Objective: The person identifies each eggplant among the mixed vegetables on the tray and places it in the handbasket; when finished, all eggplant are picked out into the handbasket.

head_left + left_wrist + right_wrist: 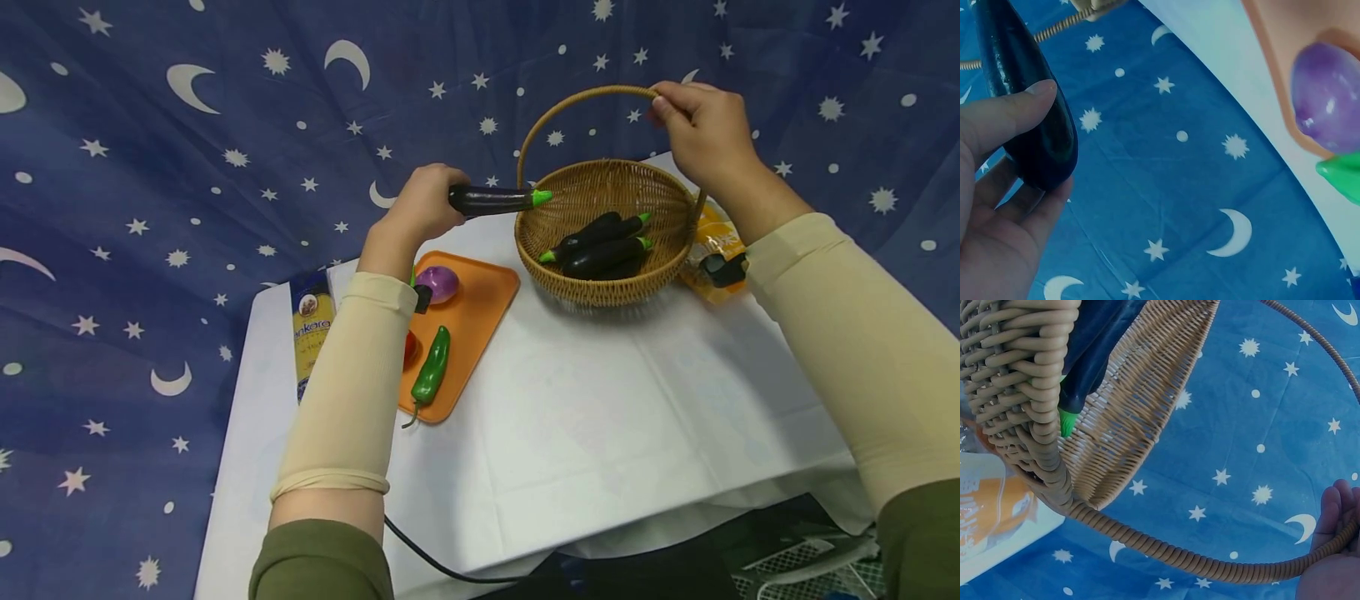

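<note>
In the head view my left hand (pixel 425 202) grips a dark eggplant (pixel 491 200) by its rounded end, its green stem tip pointing right toward the wicker basket (pixel 585 287). The left wrist view shows the thumb across this eggplant (pixel 1029 112) and fingers beneath it. My right hand (pixel 708 133) holds the arched basket handle (pixel 573 98) near its top right. Several dark eggplants (pixel 603 254) with green tips lie inside the basket, overlapping one another. The handle (pixel 1210 569) runs into the right hand (pixel 1335 550) at the edge of the right wrist view.
Left of the basket is an orange tray (pixel 480 308) with a purple vegetable (pixel 438 284), a green pepper (pixel 431 367) and a red item (pixel 409 350) partly behind my forearm. A yellow-blue packet (pixel 311 325) lies farther left. An orange packet (pixel 716 250) sits right of the basket.
</note>
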